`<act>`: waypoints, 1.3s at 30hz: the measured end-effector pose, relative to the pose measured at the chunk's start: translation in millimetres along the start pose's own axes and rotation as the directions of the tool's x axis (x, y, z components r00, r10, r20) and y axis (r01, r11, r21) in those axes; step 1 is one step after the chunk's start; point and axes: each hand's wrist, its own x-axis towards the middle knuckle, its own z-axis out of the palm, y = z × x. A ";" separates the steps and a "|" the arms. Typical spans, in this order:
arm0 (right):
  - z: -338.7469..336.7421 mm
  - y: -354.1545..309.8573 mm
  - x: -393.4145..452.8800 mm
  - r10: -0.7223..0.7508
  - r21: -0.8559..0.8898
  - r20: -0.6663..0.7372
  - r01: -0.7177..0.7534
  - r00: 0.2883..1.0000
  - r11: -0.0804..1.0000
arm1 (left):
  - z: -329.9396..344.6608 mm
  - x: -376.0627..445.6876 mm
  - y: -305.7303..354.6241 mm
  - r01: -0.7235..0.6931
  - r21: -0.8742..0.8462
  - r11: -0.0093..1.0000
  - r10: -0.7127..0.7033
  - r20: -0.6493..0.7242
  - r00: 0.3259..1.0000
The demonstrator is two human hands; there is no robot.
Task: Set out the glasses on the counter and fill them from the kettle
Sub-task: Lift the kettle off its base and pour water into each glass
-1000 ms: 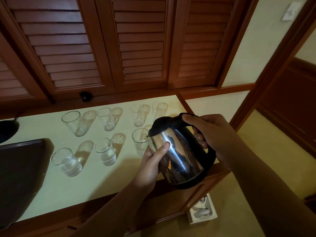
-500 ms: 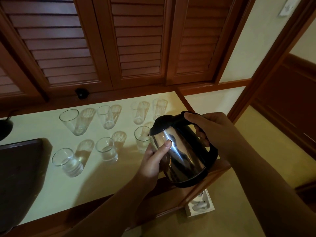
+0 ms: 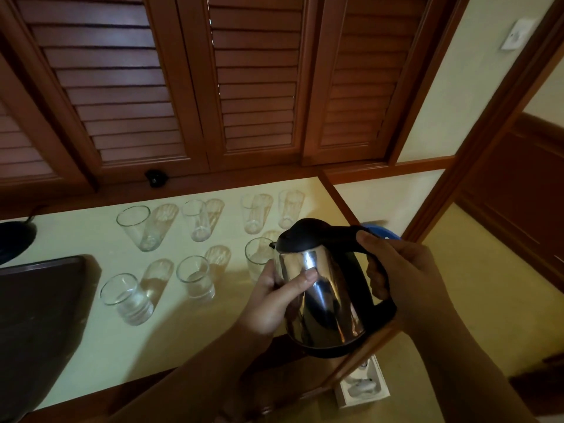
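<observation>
The kettle (image 3: 326,288) is hanging over the counter's (image 3: 171,337) near right corner, roughly upright, spout pointing left at the nearest glass (image 3: 258,257). The right hand (image 3: 403,276) is gripping its black handle; the left hand (image 3: 274,297) is pressing fingers and thumb against the steel body. Two front glasses (image 3: 129,300) are holding water; the back ones are looking empty.

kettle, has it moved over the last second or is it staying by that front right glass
Cannot tell of any real shift. The kettle hangs by the front right glass as before, both hands on it; the small change in frame looks like camera motion, since the glasses shifted too.
</observation>
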 end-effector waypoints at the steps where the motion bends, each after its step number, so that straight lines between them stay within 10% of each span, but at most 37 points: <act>1: -2.5 1.0 -1.0 -0.001 0.025 -0.002 0.001 1.000 1.000 | 3.0 -0.9 0.5 0.002 0.003 1.000 -0.002 0.003 1.000; 39: -114.1 -13.0 121.4 -0.005 -0.057 0.363 0.028 0.932 0.998 | 133.1 61.7 -35.8 0.005 0.020 1.000 0.000 -0.233 0.972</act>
